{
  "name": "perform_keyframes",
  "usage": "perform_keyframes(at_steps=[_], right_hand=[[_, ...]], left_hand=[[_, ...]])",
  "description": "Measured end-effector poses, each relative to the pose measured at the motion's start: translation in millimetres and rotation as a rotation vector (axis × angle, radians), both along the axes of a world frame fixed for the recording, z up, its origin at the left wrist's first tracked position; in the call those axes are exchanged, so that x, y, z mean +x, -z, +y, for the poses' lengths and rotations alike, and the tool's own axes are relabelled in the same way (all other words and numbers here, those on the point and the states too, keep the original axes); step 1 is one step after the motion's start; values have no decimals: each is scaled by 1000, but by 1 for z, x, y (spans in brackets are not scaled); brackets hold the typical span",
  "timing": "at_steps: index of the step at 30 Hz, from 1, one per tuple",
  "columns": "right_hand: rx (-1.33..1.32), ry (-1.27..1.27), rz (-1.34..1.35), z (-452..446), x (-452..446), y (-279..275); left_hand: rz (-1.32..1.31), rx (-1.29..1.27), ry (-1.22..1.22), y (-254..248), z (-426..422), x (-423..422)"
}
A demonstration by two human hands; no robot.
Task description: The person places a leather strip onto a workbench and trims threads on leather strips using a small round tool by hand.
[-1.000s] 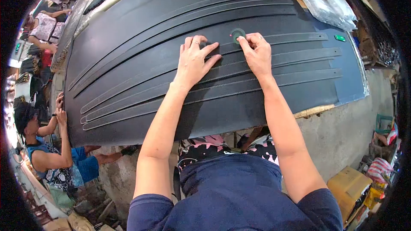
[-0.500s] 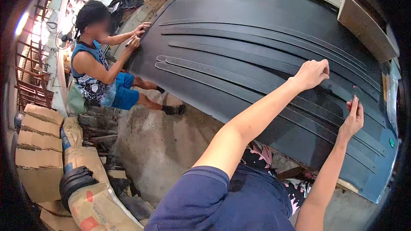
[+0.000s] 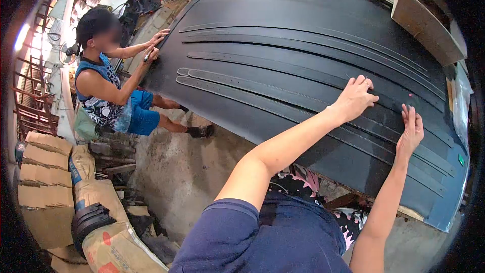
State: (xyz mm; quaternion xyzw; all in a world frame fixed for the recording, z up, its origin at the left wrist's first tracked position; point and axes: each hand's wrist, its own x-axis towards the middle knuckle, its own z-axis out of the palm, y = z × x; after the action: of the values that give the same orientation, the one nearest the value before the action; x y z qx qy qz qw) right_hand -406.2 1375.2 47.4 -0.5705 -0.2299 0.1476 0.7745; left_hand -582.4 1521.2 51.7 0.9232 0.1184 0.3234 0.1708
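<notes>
Long black belt straps with stitched edges lie side by side on a dark work surface (image 3: 262, 15). My left hand (image 3: 354, 100) is over the middle strap (image 3: 268, 64), fingers apart and bent, fingertips at or just above it. Whether they press on it I cannot tell. To the right, my right hand (image 3: 411, 130) is raised near the straps' far ends, its fingers stretched upward and nothing clear in them. Just beyond its fingertips is a tiny red spot (image 3: 410, 95). Two straps with rounded, punched ends (image 3: 189, 77) lie nearer my body, passing beneath my left forearm.
Across the surface's left edge, a seated person (image 3: 108, 76) holds a slim pen-like tool (image 3: 149, 54). Stacked cardboard (image 3: 45, 172) and paper sacks (image 3: 108, 222) stand at lower left. An upright board (image 3: 429, 25) borders the far right; a small green item (image 3: 461, 160) lies near the right edge.
The middle strap, partly lifted before, now lies flatter. My left hand has come down and its fingers have spread. The right hand's fingers look less pinched. The view has shifted slightly.
</notes>
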Motion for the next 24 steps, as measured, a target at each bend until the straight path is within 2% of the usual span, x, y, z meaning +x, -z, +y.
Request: perform_keyframes(at_steps=[2, 4, 5, 7, 9, 10, 12, 14, 16, 19, 24], right_hand=[[-110, 8, -120, -1, 5, 10], [-82, -6, -131, 0, 4, 12], [-148, 26, -124, -1, 3, 7], [-272, 94, -215, 0, -12, -11], [-218, 128, -254, 2, -11, -5], [-211, 118, -222, 3, -14, -8], [-226, 160, -287, 4, -17, -8], [-161, 150, -244, 6, -19, -2], [-183, 174, -282, 6, -23, -7], [-146, 159, -259, 5, -27, -8], [-153, 121, -239, 9, -31, -10]], left_hand=[[-13, -47, 50, -2, 3, -4], [-34, -73, 153, -5, 6, -10], [-23, -85, 200, -8, 6, -16], [-22, -142, 430, -11, 15, -20], [3, -306, 300, -26, 6, -29], [-36, -241, 220, -31, 10, -33], [7, -288, 27, -34, 15, -38], [25, -135, -45, -28, 19, -37], [73, -243, -101, -27, 14, -31], [83, -207, -120, -31, 8, -27], [52, 4, 106, -32, 5, -15]])
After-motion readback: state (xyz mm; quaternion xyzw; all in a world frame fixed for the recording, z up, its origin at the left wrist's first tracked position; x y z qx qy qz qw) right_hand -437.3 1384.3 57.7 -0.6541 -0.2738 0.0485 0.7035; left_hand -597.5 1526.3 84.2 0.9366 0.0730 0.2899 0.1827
